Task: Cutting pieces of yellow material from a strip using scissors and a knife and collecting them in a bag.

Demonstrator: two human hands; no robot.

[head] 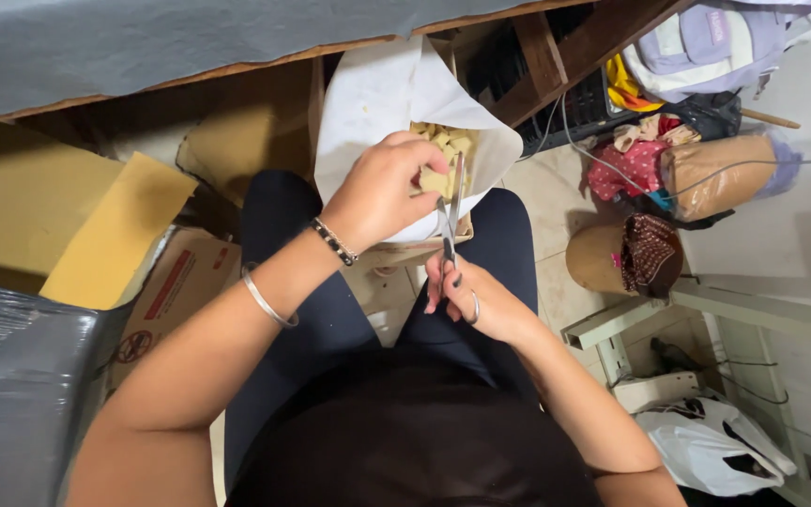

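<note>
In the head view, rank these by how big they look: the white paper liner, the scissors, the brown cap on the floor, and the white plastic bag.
1. white paper liner
2. white plastic bag and brown cap: look alike, not ranked
3. scissors, held in the right hand

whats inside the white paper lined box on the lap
Small pale yellow cut pieces lie inside the white paper. The left hand covers part of the pile; the bottom is hidden.
</note>
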